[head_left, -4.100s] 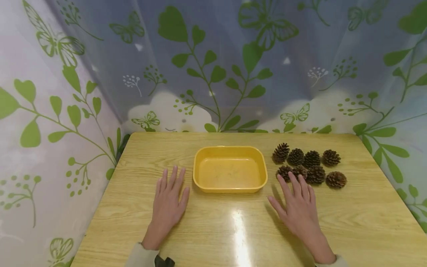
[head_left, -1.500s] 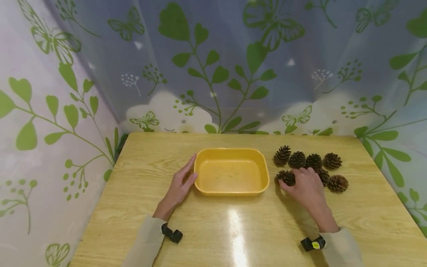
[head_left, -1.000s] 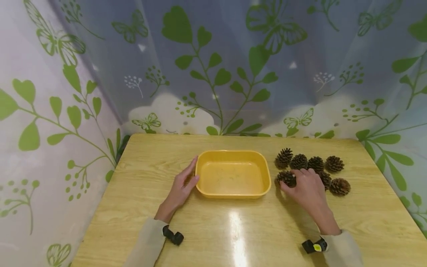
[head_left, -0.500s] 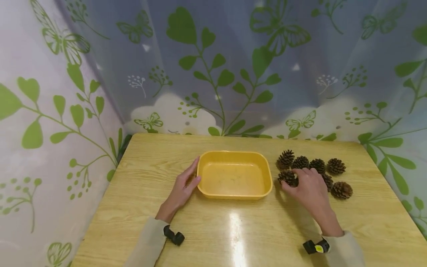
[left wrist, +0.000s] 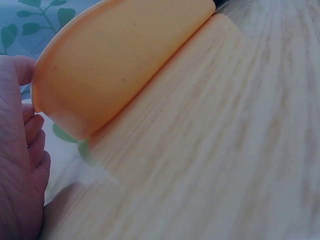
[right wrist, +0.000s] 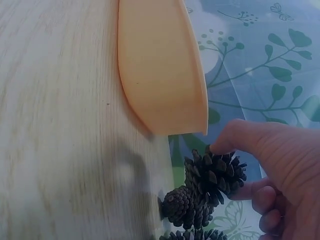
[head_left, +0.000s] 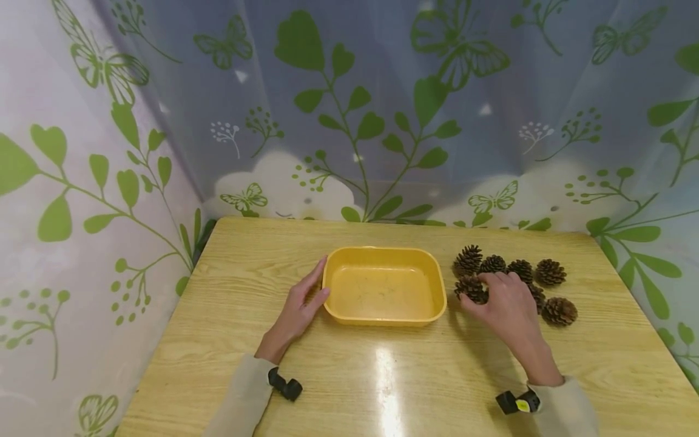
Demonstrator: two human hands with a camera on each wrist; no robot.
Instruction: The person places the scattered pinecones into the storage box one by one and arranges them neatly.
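A shallow yellow plastic tray (head_left: 384, 291), rectangular with rounded corners, sits on the wooden table. My left hand (head_left: 295, 309) holds its left end, thumb near the front corner and the other fingers along the side; the left wrist view shows the thumb right at the rim (left wrist: 36, 82). To the right of the tray, my right hand (head_left: 508, 306) pinches a brown pine cone (head_left: 469, 289) between thumb and forefinger. In the right wrist view this pine cone (right wrist: 215, 172) overlaps other cones below it. The hand partly hides the cones behind it in the head view.
Several more pine cones stand around the right hand, among them one at the back left (head_left: 468, 261) and one at the front right (head_left: 559, 311). A patterned curtain (head_left: 349, 121) with green leaves surrounds the table (head_left: 327, 370) at the back and sides.
Both hands started spread over the table. The left has moved right to the tray's end, and the right has closed on a pine cone. Over the last second both stay nearly still.
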